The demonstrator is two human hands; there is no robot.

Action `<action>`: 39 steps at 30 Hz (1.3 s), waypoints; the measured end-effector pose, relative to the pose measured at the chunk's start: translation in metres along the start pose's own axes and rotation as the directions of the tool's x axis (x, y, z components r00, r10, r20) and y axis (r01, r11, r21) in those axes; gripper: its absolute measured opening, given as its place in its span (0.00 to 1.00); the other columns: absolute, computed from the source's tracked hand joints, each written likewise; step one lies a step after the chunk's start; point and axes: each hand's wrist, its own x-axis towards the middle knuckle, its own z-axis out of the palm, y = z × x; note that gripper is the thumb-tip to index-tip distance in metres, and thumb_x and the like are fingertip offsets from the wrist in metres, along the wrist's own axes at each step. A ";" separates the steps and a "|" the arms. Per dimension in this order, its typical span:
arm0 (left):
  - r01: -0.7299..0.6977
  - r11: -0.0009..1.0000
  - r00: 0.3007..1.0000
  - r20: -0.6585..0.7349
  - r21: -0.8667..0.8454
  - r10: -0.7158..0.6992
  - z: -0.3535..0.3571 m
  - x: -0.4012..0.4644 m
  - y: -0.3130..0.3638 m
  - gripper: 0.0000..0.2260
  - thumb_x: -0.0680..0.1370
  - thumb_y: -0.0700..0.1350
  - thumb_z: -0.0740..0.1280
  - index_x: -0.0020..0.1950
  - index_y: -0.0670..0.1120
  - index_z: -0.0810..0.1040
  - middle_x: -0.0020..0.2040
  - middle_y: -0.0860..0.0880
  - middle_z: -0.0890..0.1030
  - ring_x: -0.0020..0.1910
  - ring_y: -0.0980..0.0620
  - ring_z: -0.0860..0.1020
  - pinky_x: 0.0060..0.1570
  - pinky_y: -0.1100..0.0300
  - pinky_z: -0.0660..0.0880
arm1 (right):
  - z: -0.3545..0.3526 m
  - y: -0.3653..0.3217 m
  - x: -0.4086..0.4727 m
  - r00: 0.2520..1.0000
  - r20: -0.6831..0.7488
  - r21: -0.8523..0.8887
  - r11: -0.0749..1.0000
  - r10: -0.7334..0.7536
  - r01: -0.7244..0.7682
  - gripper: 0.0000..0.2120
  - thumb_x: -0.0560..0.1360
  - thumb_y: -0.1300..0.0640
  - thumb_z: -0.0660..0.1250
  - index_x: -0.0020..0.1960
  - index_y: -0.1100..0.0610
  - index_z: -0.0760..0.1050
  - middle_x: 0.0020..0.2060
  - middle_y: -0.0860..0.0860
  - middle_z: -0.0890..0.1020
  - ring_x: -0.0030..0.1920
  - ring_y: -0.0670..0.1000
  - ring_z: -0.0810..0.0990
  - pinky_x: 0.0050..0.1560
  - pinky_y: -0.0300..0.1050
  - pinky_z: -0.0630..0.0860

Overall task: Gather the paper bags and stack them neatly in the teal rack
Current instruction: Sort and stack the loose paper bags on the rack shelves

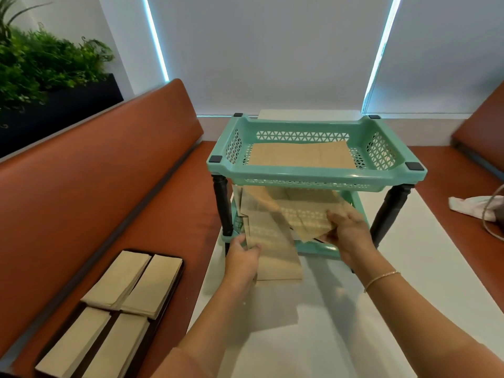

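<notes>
Feeding flat brown paper bags into the lower tier of the teal rack

On the bench seat at far left we see four stacks of paper bags [109,309] waiting on a dark tray [178,271]. Next, our left hand [241,256], arm stretched forward, pinches the near left edge of a loose bag [272,241], thumb curled over the top; the sheet blurs and tilts, half in the lower shelf [316,248]. We judge these bags light, thin and floppy, easily creased, so edges held with both hands suit best. Our right hand [345,227] grips a second bag [308,219] at its corner, fingers beneath. Another bag [300,156] lies flat in the teal rack's [313,174] top tray.
</notes>
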 end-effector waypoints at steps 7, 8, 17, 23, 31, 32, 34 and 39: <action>-0.052 0.993 0.998 0.024 -0.108 0.055 0.013 -0.006 0.006 0.14 0.78 0.41 0.66 0.63 0.43 0.70 0.61 0.48 0.77 0.59 0.50 0.76 0.62 0.55 0.72 | 0.014 0.030 -0.023 0.999 -0.048 -0.298 0.954 0.027 -0.040 0.12 0.74 0.59 0.67 0.56 0.62 0.74 0.45 0.56 0.79 0.39 0.53 0.76 0.41 0.47 0.76; -0.066 0.991 0.997 0.025 -0.115 0.069 0.012 -0.006 0.005 0.11 0.78 0.40 0.65 0.60 0.44 0.70 0.59 0.49 0.78 0.56 0.52 0.76 0.57 0.59 0.73 | 0.015 0.030 -0.026 0.999 -0.043 -0.362 0.932 0.010 -0.025 0.07 0.73 0.58 0.68 0.49 0.61 0.75 0.41 0.55 0.78 0.37 0.52 0.75 0.40 0.47 0.74; -0.065 0.998 0.973 0.224 0.025 0.058 0.007 -0.009 -0.001 0.12 0.79 0.38 0.63 0.62 0.45 0.71 0.52 0.50 0.81 0.47 0.55 0.80 0.42 0.66 0.76 | 0.004 0.013 -0.025 0.966 0.176 -0.360 0.926 0.189 -0.116 0.26 0.67 0.63 0.74 0.61 0.53 0.67 0.50 0.54 0.78 0.49 0.57 0.79 0.51 0.55 0.79; 0.068 0.996 0.980 0.182 0.057 -0.077 0.022 -0.012 0.003 0.19 0.78 0.54 0.64 0.67 0.49 0.70 0.61 0.46 0.77 0.58 0.44 0.77 0.59 0.46 0.75 | 0.010 0.030 -0.042 0.896 0.384 -0.478 0.878 0.222 -0.013 0.30 0.68 0.67 0.72 0.63 0.50 0.63 0.48 0.49 0.78 0.49 0.52 0.79 0.48 0.47 0.78; 0.047 0.970 0.984 0.179 -0.238 -0.004 0.024 -0.004 0.019 0.19 0.76 0.42 0.67 0.66 0.50 0.70 0.59 0.45 0.78 0.54 0.44 0.79 0.48 0.49 0.78 | -0.011 0.026 -0.044 0.761 0.529 -0.352 0.913 0.376 -0.207 0.20 0.73 0.71 0.63 0.58 0.49 0.71 0.53 0.57 0.81 0.51 0.58 0.80 0.49 0.51 0.79; 0.056 0.948 0.980 0.200 -0.314 0.008 0.023 -0.003 0.023 0.19 0.76 0.40 0.68 0.66 0.51 0.70 0.57 0.45 0.79 0.52 0.45 0.79 0.43 0.52 0.78 | -0.014 0.025 -0.044 0.738 0.552 -0.348 0.912 0.387 -0.217 0.20 0.73 0.70 0.63 0.57 0.48 0.72 0.52 0.57 0.81 0.50 0.58 0.80 0.47 0.50 0.79; 0.061 0.922 0.976 0.214 -0.382 0.024 0.022 -0.001 0.029 0.17 0.76 0.40 0.67 0.62 0.54 0.71 0.55 0.47 0.78 0.50 0.48 0.78 0.39 0.55 0.76 | -0.017 0.026 -0.044 0.717 0.571 -0.363 0.906 0.400 -0.217 0.21 0.68 0.66 0.65 0.56 0.49 0.72 0.50 0.58 0.81 0.47 0.57 0.81 0.44 0.49 0.79; 0.135 0.936 0.982 0.171 -0.326 -0.082 0.030 0.003 0.027 0.16 0.70 0.54 0.72 0.54 0.49 0.79 0.55 0.45 0.79 0.55 0.42 0.77 0.50 0.46 0.77 | -0.013 0.029 -0.046 0.729 0.555 -0.421 0.891 0.400 -0.169 0.14 0.74 0.65 0.64 0.53 0.47 0.71 0.48 0.55 0.82 0.46 0.54 0.81 0.44 0.46 0.80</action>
